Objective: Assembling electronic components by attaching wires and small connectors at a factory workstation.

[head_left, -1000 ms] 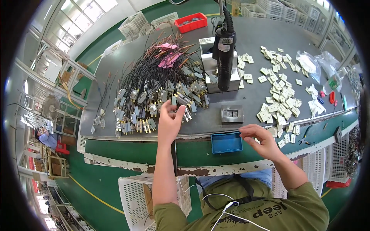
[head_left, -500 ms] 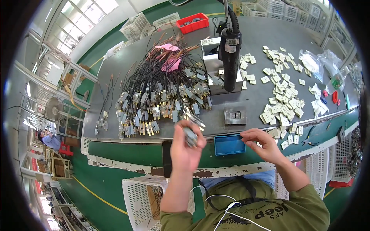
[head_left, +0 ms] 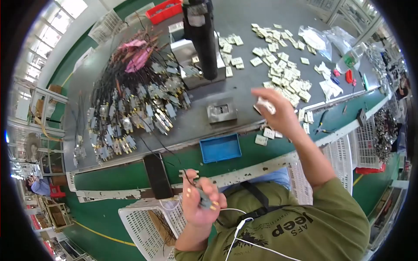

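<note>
Grey and metal, the small plug part on a thin black wire (head_left: pixel 201 198) sits in my left hand (head_left: pixel 198 204), low in the view and close to my chest, above the white plastic crate (head_left: pixel 143 226). My fingers there are curled around it and pinch it firmly. My right hand (head_left: pixel 275 114) is raised over the front edge of the grey workbench (head_left: pixel 244 78), and its fingers are pressed together on a small white plastic piece (head_left: pixel 264 104). Just beside this hand lie many white plastic pieces (head_left: pixel 283 74), scattered. Between my two hands I see a flat blue tray (head_left: pixel 220 148) on the green ledge, and behind it a small grey metal fixture (head_left: pixel 222 112). Further left is a big heap of wired plugs (head_left: pixel 130 108), and behind the fixture stands a black cylinder tool (head_left: pixel 202 39).
</note>
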Demonstrator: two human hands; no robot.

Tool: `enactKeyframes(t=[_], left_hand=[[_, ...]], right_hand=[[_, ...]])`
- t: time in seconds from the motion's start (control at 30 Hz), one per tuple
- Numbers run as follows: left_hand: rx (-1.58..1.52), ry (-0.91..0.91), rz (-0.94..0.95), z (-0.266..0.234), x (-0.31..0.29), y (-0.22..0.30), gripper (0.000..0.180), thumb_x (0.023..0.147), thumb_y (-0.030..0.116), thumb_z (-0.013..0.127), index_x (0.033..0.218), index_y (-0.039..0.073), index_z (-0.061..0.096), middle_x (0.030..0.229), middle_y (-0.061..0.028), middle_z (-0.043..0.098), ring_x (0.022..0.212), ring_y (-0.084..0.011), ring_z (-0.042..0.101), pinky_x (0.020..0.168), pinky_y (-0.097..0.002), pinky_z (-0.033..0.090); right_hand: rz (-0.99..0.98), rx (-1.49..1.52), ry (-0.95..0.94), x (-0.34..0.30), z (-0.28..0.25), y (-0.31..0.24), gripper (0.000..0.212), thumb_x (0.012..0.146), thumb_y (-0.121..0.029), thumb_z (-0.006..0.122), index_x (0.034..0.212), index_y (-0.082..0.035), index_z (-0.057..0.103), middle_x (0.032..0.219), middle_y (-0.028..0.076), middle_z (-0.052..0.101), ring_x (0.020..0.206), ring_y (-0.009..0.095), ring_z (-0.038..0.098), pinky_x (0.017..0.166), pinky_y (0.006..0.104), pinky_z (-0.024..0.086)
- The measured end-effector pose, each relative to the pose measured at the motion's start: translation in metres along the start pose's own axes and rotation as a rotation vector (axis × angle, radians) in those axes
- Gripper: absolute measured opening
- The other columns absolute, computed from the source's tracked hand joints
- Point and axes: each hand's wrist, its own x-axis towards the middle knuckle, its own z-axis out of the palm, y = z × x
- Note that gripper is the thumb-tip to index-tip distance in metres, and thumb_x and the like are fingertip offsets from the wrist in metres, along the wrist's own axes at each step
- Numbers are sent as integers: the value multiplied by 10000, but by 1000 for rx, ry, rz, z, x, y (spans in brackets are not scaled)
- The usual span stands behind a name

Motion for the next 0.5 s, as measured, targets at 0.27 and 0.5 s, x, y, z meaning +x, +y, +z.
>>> enactKeyframes(t=[0.27,0.5], left_hand=[[483,-131,55,-2,-38,-5,491,946,222,576,1311,119,265,740,-109,532,562,-223,541,512,-336,488],[737,-123,232,-3,-26,11,847,846,151,606,1495,90,66,933,-138,519,806,-211,549,718,-366,494]], right_hand=[[156,-577,-180,16,-19,63,274,846,-186,617,1089,-63,645,1124,112,622,1061,302,547,950,382,435],[154,-487,-354,10,-32,56,292,792,-173,675,1073,-97,648,1073,108,628,1025,293,567,912,372,459]])
